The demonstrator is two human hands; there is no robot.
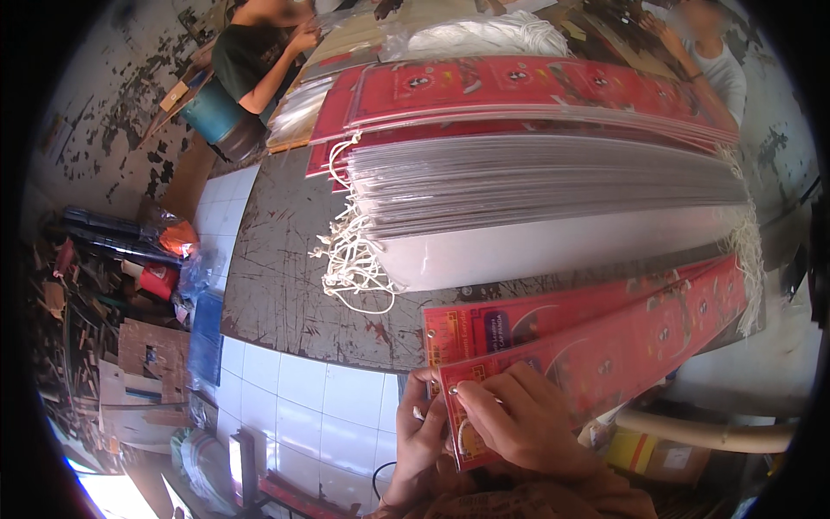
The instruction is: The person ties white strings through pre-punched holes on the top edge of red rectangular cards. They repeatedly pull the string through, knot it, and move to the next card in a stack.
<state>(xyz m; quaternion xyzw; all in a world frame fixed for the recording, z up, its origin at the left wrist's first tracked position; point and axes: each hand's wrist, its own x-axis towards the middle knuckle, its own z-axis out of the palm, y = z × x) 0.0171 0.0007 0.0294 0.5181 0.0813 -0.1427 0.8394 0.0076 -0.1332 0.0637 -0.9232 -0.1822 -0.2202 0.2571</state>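
Red, patterned strip [605, 372] (cream cords [346, 270]).

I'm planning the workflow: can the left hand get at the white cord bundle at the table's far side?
Probably not directly: the pile of strips lies between the left hand and the cord bundle.

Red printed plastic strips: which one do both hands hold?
The frontmost long red printed strip: left hand and right hand hold its left end; others lie farther away.
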